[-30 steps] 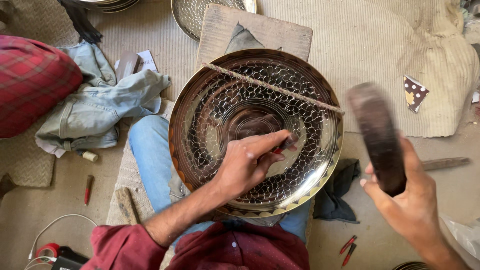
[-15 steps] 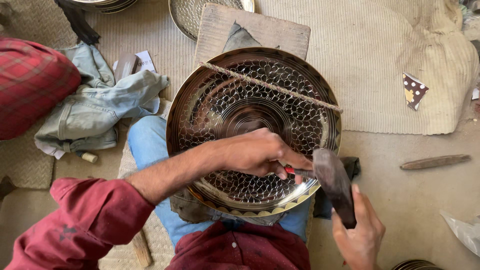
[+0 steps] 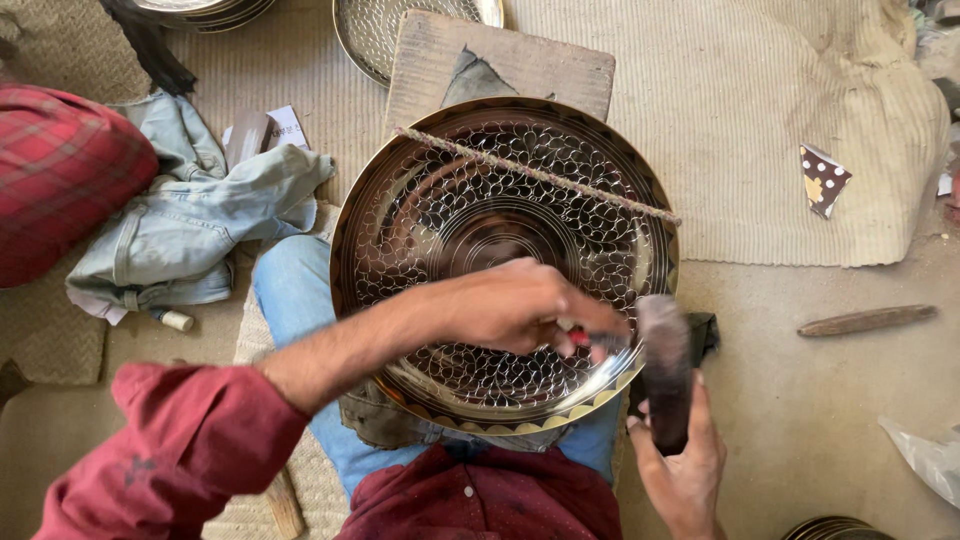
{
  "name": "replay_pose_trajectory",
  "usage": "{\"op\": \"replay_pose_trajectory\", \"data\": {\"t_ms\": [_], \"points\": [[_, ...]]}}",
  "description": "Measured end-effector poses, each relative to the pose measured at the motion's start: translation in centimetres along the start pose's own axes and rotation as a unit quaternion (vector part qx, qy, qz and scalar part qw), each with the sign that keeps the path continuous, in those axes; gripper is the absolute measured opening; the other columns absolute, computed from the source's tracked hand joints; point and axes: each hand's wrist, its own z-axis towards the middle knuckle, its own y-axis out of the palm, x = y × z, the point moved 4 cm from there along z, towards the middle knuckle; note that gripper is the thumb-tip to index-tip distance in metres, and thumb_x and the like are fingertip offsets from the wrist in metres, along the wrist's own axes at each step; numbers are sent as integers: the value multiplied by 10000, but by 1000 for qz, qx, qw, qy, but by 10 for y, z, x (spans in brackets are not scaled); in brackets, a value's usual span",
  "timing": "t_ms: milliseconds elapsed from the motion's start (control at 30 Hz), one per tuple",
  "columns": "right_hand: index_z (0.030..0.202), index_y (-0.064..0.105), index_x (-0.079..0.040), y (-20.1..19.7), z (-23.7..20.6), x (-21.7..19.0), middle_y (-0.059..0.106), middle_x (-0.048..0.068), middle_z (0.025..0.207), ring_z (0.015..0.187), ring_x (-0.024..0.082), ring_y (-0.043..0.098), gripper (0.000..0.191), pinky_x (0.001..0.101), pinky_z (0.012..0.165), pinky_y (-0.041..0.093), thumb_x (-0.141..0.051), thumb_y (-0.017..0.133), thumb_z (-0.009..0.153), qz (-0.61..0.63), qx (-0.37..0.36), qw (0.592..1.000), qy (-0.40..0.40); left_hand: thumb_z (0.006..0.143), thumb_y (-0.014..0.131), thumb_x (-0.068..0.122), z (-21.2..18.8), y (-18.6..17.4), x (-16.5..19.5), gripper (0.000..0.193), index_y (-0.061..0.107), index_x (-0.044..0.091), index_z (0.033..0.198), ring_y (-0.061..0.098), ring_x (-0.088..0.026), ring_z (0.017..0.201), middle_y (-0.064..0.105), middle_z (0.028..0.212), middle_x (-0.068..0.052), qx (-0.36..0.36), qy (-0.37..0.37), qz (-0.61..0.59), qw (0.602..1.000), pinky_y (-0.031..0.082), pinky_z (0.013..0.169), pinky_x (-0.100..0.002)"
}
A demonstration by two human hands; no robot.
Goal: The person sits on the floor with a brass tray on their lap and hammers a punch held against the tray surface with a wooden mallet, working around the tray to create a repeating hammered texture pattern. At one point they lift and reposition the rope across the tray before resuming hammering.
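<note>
Brass patterned tray [image 3: 480, 200] on lap, left hand [image 3: 515, 305] pinching tool, right hand [image 3: 680, 470] gripping mallet [image 3: 662, 365]

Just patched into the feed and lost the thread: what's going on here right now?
A person sits on the floor with a large round metal plate propped across their lap. The left hand holds a thin tool, its tip hidden, against the plate's patterned face near the lower right rim. The right hand grips a dark mallet, its head right beside that tool. A rope lies across the plate, and a wooden board lies behind it.
</note>
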Motion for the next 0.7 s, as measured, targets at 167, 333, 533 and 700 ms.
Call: {"op": "replay_pose_trajectory", "data": {"t_ms": [167, 333, 533, 700], "points": [[1595, 264, -22, -16, 27, -16, 678, 117, 1001, 817, 154, 669, 957, 287, 720, 592, 95, 747, 777, -34, 14, 999, -30, 853, 753, 57, -24, -10, 4, 556, 620, 164, 1383, 766, -217, 1070, 734, 1283, -36, 233, 35, 32, 971, 669, 828, -324], [1633, 226, -66, -36, 54, -57, 627, 85, 1041, 934, 150, 645, 995, 313, 846, 573, 78, 744, 797, 155, 26, 988, 7, 830, 779, 50, -25, -11, 5, 570, 639, 144, 1375, 759, -251, 1052, 746, 1244, -49, 200, 51, 47, 977, 635, 838, -382], [1498, 399, -115, -39, 85, -91, 657, 190, 1126, 1005, 248, 659, 903, 365, 866, 564, 63, 780, 699, -162, -68, 976, -132, 818, 784, 48, -28, -12, 10, 554, 655, 143, 1349, 771, -242, 991, 750, 1220, -65, 235, 31, 53, 970, 642, 800, -362], [1511, 483, -153, -37, 110, -82, 683, 210, 1326, 1111, 321, 711, 901, 406, 892, 591, 17, 792, 682, -223, -130, 955, -145, 850, 717, -56, -40, 1, 13, 522, 646, 103, 1342, 791, -192, 927, 767, 1183, -80, 354, -33, 66, 932, 663, 783, -324]]}}
